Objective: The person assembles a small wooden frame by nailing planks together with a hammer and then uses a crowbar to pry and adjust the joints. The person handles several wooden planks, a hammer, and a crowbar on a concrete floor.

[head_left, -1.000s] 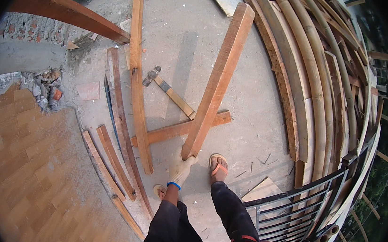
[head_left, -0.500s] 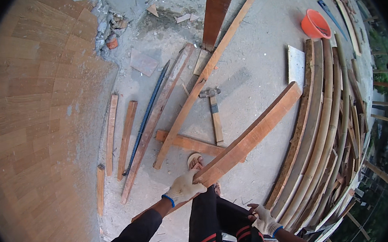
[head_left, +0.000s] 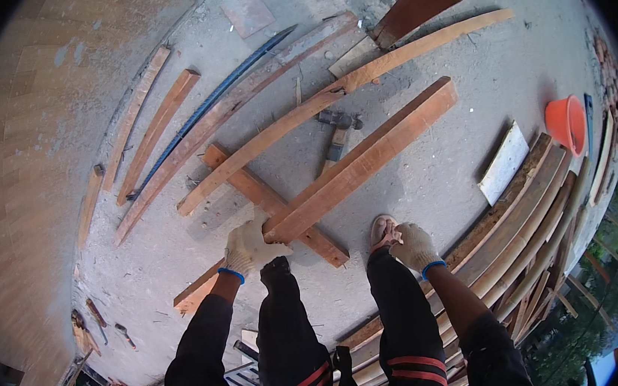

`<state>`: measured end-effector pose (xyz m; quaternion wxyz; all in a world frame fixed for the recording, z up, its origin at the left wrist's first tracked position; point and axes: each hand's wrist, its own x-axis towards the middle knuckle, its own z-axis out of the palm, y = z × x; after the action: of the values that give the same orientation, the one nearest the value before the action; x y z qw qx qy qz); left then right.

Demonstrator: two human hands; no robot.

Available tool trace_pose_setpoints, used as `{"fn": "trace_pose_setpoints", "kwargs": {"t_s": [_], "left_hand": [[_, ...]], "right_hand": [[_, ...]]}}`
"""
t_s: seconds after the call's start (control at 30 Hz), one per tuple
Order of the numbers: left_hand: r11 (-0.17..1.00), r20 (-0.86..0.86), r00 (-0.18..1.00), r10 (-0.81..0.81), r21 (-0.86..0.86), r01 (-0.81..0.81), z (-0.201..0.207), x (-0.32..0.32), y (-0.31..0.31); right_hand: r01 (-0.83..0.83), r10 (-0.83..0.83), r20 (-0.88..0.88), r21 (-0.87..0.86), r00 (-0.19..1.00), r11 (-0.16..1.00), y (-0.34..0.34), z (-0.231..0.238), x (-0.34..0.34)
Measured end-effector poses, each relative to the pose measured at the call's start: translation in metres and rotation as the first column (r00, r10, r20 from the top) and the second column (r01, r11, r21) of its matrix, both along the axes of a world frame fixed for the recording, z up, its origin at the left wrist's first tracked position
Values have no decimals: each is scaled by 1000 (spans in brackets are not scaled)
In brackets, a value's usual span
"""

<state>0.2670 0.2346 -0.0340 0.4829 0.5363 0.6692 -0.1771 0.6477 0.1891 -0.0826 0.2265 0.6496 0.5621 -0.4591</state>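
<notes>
A thick reddish wooden beam (head_left: 373, 160) slants from near my legs toward the far right. My left hand (head_left: 248, 246), in a pale knit glove with a blue cuff, is closed on the beam's near part, where a step shows in the wood. A lower length of wood (head_left: 197, 289) shows beyond that hand; the join between them is hidden. Beside my right foot, my right hand (head_left: 414, 247), gloved the same way, has its fingers curled; anything inside them is hidden. Under the beam lie a crosswise wooden piece (head_left: 252, 188) and a hammer (head_left: 339, 135), its handle partly covered.
A long lighter timber (head_left: 421, 45) crosses the far floor. Several wooden strips (head_left: 160, 133) and a blue-black bar (head_left: 216, 101) lie at left, near a tiled surface (head_left: 29, 185). At right are stacked bamboo poles and boards (head_left: 508, 225), a white board (head_left: 503, 163) and an orange bucket (head_left: 565, 124).
My view has shifted and come closer to the floor. The beam and my left hand are lower, over the crosswise piece. My right hand has moved forward beside my right foot.
</notes>
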Motion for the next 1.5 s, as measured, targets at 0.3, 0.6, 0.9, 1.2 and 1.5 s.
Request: {"fn": "trace_pose_setpoints", "kwargs": {"t_s": [0.3, 0.6, 0.9, 1.2, 1.5], "left_hand": [[901, -183, 983, 20, 429, 61, -120, -2, -56], [673, -249, 968, 1, 717, 183, -151, -17, -87], [854, -429, 901, 64, 491, 173, -129, -49, -137], [664, -497, 843, 206, 704, 252, -139, -54, -143], [559, -311, 942, 125, 807, 192, -113, -31, -108]], "right_hand": [[69, 12, -419, 178, 908, 982, 104, -111, -57], [-383, 498, -306, 365, 812, 849, 128, -126, -76], [196, -11, -354, 492, 935, 848, 51, -140, -119], [177, -135, -116, 547, 984, 818, 25, -150, -153], [-112, 56, 122, 520, 991, 847, 37, -99, 20]]}}
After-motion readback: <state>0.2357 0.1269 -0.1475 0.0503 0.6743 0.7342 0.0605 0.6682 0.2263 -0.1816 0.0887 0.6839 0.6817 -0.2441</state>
